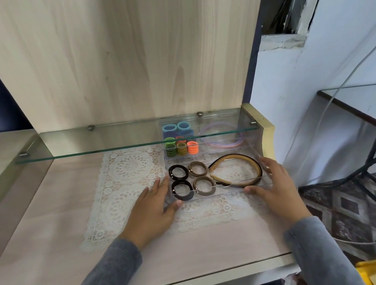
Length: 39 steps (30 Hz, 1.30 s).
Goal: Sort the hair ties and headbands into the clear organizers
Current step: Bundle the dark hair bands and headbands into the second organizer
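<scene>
Our left hand lies with straight fingers flat along the 9 o'clock wall of the near clear organizer, thumb at its front corner. Our right hand mirrors it on the 3 o'clock wall, thumb on the front edge. Neither hand curls round anything.

The near organizer sits on a lace mat, its long axis running 9 to 3. Inside at 9 o'clock are two black hair ties, then two brown hair ties, each pair lined up from 12 to 6. One brown headband lies flat at the 3 o'clock end, long axis 9 to 3, its gap seemingly toward 7.

At 12 o'clock a second organizer lies parallel, partly under a glass shelf. It holds stacked coloured ties, too many to count, and at least two pastel headbands.
</scene>
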Tool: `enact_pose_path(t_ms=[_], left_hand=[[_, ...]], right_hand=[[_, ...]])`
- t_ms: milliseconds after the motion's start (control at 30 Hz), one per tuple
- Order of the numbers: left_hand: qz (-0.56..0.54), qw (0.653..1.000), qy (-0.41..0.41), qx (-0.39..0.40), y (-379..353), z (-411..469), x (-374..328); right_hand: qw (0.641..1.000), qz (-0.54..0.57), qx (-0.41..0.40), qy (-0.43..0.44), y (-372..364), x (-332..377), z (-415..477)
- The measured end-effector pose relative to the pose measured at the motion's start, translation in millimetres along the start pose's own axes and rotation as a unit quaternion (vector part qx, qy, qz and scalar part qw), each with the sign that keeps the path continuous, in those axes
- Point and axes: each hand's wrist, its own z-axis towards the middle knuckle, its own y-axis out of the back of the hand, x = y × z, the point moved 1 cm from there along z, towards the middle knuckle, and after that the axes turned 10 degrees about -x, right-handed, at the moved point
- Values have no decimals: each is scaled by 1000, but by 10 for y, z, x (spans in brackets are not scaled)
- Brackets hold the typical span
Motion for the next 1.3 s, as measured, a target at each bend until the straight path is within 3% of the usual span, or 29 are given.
enact_pose_path(t_ms=[200,467,900,1133,1300], left_hand=[[24,999,11,-22,6,35,-22],[0,984,29,-176,11,66,-47],[-5,977,46,-206,9,261,17],[-4,972,63,-225,-36,351,6],[-30,965,77,-248,-61,414,-44]], right_hand=[[999,-29,-25,-21,-54,-26,68],[996,-55,-67,-6,-161,-5,161],[983,-54,-170,-38,-434,100,204],[981,-28,-184,-60,-536,209,248],[986,21,-145,-80,-670,245,181]])
